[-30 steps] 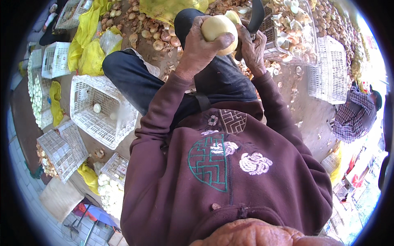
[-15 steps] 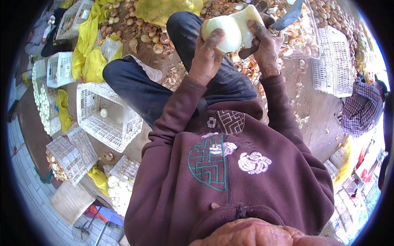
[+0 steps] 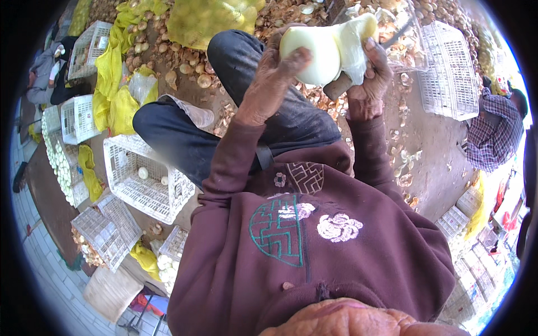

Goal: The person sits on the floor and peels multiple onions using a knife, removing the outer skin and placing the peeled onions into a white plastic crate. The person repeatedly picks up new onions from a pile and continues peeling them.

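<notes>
My left hand point(image 3: 269, 84) is wrapped round a large, pale, peeled onion point(image 3: 308, 55) above my knees. A loose, whitish layer of onion skin point(image 3: 354, 49) hangs off the onion's right side. My right hand point(image 3: 371, 84) is closed on a knife, with its brown handle point(image 3: 338, 85) sticking out toward the onion and its dark blade point(image 3: 399, 33) pointing up and right. The fingers of that hand also pinch the edge of the skin layer.
A white crate point(image 3: 115, 182) with a few peeled onions stands to my left. Dry skins point(image 3: 269, 42) and unpeeled onions point(image 3: 203, 81) litter the ground ahead, beside a yellow mesh sack point(image 3: 213, 22). Another crate point(image 3: 451, 84) stands at right, near a person in a checked shirt point(image 3: 493, 131).
The skin layer has been pulled further off the onion and now hangs down by my right hand. The onion has turned in my left hand, and the view has shifted slightly.
</notes>
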Demonstrator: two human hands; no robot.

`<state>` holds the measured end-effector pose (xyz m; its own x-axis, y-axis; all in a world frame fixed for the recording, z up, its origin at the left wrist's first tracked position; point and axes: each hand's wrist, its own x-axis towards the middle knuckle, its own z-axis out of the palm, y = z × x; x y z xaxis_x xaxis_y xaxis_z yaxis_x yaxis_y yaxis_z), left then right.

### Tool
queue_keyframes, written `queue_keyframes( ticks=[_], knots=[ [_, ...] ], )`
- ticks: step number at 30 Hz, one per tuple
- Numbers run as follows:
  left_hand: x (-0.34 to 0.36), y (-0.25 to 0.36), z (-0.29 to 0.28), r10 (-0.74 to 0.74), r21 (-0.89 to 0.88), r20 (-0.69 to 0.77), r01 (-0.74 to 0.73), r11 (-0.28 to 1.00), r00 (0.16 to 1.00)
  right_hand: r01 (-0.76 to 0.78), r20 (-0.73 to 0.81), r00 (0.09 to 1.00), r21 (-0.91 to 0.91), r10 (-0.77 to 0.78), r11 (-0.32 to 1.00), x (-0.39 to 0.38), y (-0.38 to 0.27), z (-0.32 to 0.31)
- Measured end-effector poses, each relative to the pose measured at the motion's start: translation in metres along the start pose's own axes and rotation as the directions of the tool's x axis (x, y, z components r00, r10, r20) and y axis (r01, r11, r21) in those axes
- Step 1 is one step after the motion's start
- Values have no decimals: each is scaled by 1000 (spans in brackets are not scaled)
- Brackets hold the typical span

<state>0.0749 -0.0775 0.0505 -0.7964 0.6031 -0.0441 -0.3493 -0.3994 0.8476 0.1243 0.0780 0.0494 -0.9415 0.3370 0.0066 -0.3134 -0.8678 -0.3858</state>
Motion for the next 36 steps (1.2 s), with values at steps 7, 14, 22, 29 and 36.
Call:
queue_keyframes(
  ticks=[7, 14, 22, 29, 36],
  knots=[
    [0, -17, -7, 98, 47, -42, -96, 994, 994, -26, 227, 974, 27, 19, 999, 2, 12, -19],
    [3, -33, -16, -120, -573, 110, 162, 804, 987, 60, -56, 997, 203, -50, 977, 23, 1, -43],
    [9, -37, -21, -53, -181, -183, 19, 983, 982, -194, -40, 916, -915, -399, -354, 91, -131, -73],
    [16, -57, -15, 162, -4, -456, -183, 983, 875, 38, 44, 998, -985, 34, 169, 9, 1, -18],
    [7, -52, -18, 270, 232, -435, -183, 955, 859, 316, 317, 948, -946, -5, -68, 0, 21, -19]
  ],
)
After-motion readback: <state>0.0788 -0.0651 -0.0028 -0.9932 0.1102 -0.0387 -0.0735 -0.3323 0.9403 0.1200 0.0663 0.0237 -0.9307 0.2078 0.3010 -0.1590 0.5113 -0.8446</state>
